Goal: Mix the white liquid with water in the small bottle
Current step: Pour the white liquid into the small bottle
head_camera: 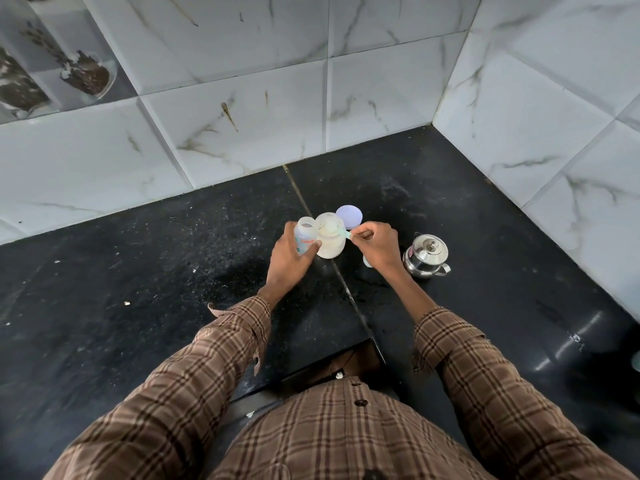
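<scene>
A small clear bottle with coloured print stands open on the black counter, and my left hand grips it around the side. Right beside it stands a wider translucent jar holding something white. My right hand pinches the handle of a pale green scoop whose bowl sits over the jar's mouth. A pale lilac lid lies just behind the jar.
A small steel pot with a lid stands right of my right hand, with a small white object partly hidden under that hand. Marble-tiled walls close the corner behind and to the right. The counter's front edge is cut out near my body.
</scene>
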